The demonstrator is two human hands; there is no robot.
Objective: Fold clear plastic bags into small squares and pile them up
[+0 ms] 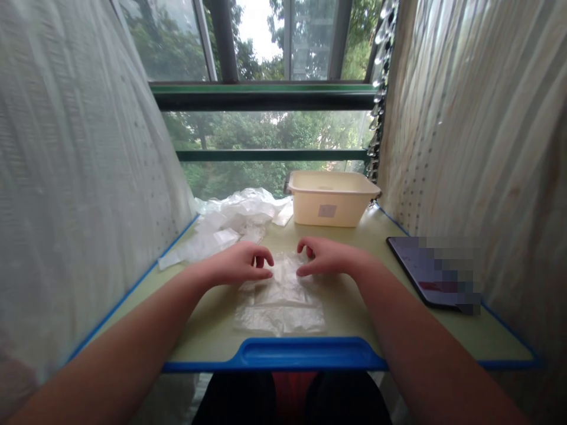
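Observation:
A clear, creased plastic bag (281, 304) lies spread on the pale green tabletop in front of me. Over its upper left part is my left hand (245, 261), fingers curved with a gap between thumb and forefinger. My right hand (325, 258) mirrors it at the upper right, its thumb and fingers also apart. Neither hand visibly grips the plastic; whether the fingertips touch it I cannot tell. Behind my left hand lies a loose heap of white, see-through plastic bags (234, 212).
A cream plastic bin (328, 200) with a small label stands at the back. On the right lies a dark tablet or phone (429, 271), partly pixelated. The table has a blue edge with a front tray (305, 353). Curtains (469, 118) hang on both sides, a railed window beyond.

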